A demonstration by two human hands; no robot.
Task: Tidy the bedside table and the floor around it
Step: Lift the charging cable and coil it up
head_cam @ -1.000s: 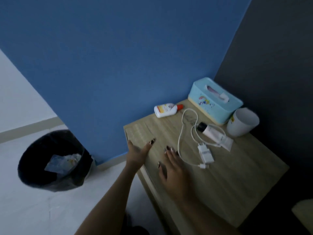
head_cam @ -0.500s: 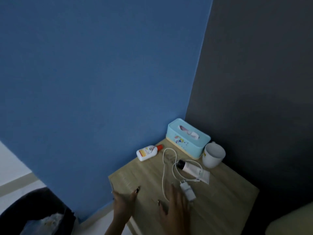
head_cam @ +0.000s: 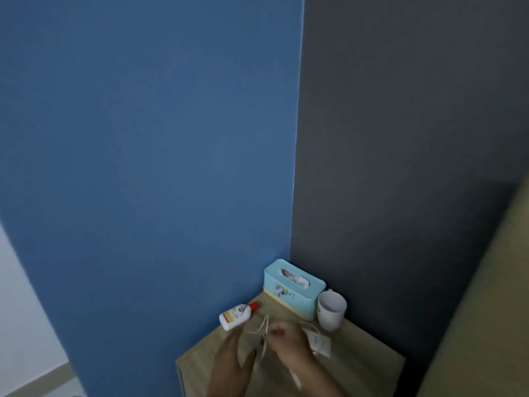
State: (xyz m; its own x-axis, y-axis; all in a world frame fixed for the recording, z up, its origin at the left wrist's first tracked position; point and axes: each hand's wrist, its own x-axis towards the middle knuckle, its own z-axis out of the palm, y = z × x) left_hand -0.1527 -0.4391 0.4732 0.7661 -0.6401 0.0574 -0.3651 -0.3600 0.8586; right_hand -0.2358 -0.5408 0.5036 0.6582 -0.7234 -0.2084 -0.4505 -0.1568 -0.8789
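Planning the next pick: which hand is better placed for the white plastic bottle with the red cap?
Left, probably. The white red-capped bottle lies just beyond the left hand, by the blue wall; the right hand sits further right, at the white cable.

**Dim, cool light; motion blur low in the frame**

The scene is dim and flat with a bluish cast; where the light comes from cannot be told. The blue wall (head_cam: 143,167) is evenly lit; the grey wall (head_cam: 400,138) beside it is far darker, and shadow pools in the corner behind the white mug (head_cam: 331,310). That mug and the white bottle (head_cam: 234,316) are the brightest spots. Motion blur smears the left hand (head_cam: 229,359), the right hand (head_cam: 289,351) and the white cable (head_cam: 264,333) above the bench (head_cam: 369,365); the fingers lose their outlines, so any grip is unreadable. The wide lens tilts the wall edges, most strongly at the left; fine detail is soft throughout.
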